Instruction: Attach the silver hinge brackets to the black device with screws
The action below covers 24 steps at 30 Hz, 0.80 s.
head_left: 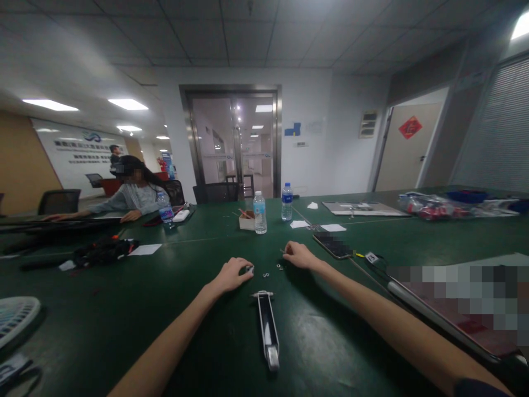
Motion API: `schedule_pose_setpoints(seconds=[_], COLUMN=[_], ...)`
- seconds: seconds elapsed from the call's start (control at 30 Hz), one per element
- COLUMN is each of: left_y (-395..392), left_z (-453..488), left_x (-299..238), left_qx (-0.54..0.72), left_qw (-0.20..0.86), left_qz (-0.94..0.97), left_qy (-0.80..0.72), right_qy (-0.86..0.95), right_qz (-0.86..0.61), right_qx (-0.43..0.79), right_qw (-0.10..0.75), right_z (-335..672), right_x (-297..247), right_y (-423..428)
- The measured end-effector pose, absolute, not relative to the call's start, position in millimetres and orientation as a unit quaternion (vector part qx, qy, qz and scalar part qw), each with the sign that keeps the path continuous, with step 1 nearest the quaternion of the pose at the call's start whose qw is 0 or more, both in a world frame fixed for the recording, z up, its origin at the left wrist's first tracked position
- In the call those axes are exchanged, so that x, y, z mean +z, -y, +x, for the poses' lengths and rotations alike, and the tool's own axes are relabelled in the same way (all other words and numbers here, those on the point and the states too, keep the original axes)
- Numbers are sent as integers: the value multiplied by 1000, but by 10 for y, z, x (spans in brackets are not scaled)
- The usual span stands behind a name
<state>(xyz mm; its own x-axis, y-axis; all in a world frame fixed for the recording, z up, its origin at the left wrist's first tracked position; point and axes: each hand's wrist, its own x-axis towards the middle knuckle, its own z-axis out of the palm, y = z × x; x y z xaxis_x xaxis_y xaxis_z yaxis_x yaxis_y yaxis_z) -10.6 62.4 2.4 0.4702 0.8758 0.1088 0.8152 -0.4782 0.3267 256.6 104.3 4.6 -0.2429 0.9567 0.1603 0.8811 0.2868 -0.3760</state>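
My left hand (pixel 232 274) pinches a small dark-and-silver metal piece (pixel 249 269) between thumb and fingers, just above the table. My right hand (pixel 300 256), further right and a little farther off, has its fingertips closed on a tiny thin piece (pixel 283 251), too small to name surely. Between the hands lie small metal rings that look like nuts (pixel 265 274), with more rings (pixel 279 267) nearer the right hand. Closer to me rests a long narrow metal frame (pixel 268 331), with a pin across its far end and a solid block at its near end.
On the green table (pixel 198 342), two water bottles (pixel 260 214) and a small box (pixel 247 221) stand beyond my hands. A phone (pixel 333 244) and a laptop (pixel 454 309) lie right. A white basket (pixel 19 320) sits left. A person (pixel 138 193) sits at the far left.
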Motion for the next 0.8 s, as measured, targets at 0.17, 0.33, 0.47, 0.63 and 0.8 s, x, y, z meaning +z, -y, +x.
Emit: schedule_pose_setpoints(seconds=[0.17,0.33,0.47,0.63,0.8], left_y=[-386,-39,83,121,143], left_z=[-181,-300,-348,-346,-302], left_x=[149,316,351,375,322], left_qx=[91,42,36,40,54], left_qw=[95,122,167,180,173], left_qz=[862,860,837,833,837], left_qy=[-490,-493,-519,-522,-517], right_qy=[822,860,857,877,904], right_qz=[-519,-477,-470,-414,-351], right_qx=[75,99,152,181,206], right_qw=[223,155,147,164,126], right_z=[2517,2429,2381,2466,2594], right_x=[188,171,52,27,97], right_y=[-558,-43,68,2,-72])
